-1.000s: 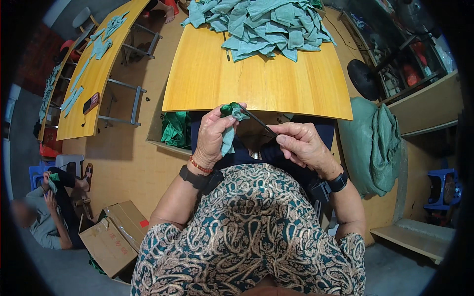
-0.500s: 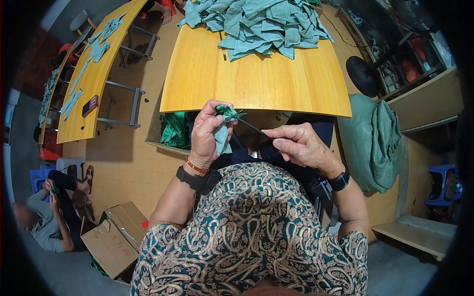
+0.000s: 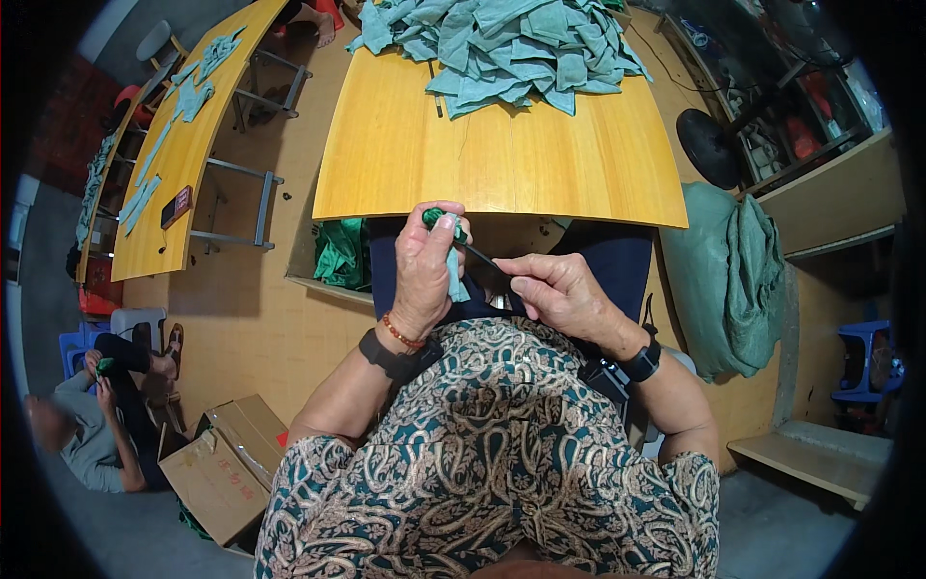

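My left hand [image 3: 421, 278] is closed on a small bundle of green cloth [image 3: 456, 275], just off the near edge of the yellow table [image 3: 405, 183]. Dark green shows at the bundle's top, and a pale green flap hangs down beside my thumb. Between thumb and forefinger, my right hand [image 3: 571, 297] pinches a thin dark rod [image 3: 480, 257]. The rod slants up to the left and meets the cloth; its far tip is hidden by the cloth and my left fingers.
A heap of pale green cloth pieces [image 3: 531, 48] covers the table's far part, with a dark pen [image 3: 438, 104] beside it. Below left is a box of green cloth [image 3: 340, 256]. A full green sack [image 3: 723, 280] stands right. Another person [image 3: 92, 434] sits at left near a carton [image 3: 217, 487].
My left hand has moved a little right and my right hand a little left, so they are closer together. Less of the rod and of the pale flap shows.
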Tool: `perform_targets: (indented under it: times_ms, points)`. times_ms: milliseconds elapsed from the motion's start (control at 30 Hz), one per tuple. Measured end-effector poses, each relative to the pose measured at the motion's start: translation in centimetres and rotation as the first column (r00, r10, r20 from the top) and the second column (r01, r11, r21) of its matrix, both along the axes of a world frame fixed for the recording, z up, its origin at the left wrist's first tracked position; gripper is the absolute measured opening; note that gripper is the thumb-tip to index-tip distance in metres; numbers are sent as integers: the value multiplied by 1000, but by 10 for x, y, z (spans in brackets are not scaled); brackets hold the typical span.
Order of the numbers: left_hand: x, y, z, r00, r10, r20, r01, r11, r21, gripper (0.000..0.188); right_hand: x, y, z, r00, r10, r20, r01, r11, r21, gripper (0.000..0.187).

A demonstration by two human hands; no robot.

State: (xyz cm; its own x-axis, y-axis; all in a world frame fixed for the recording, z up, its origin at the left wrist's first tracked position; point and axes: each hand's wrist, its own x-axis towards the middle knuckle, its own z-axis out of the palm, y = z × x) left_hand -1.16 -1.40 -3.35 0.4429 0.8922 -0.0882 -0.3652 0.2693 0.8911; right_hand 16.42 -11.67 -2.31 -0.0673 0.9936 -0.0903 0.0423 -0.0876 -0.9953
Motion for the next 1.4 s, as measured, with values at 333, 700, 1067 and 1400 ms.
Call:
perform_targets:
  times_ms: [333,700,1067,1400]
  points:
    - [3,0,3,958,-33,285,100,970,-224,45,-19,23,-4,995,-99,-15,100,990,103,25]
    - [-10,12,5,973,-32,230,69,985,-155,44,6,7,13,999,-15,-44,16,1000,18,25]
    - [-11,7,3,978,-159,137,176,977,-120,42,10,11,8,1000,17,-12,-17,999,31,22]
    - [-3,2,5,958,-261,118,275,952,-132,49,1,29,12,999,-10,-44,11,1000,20,19]
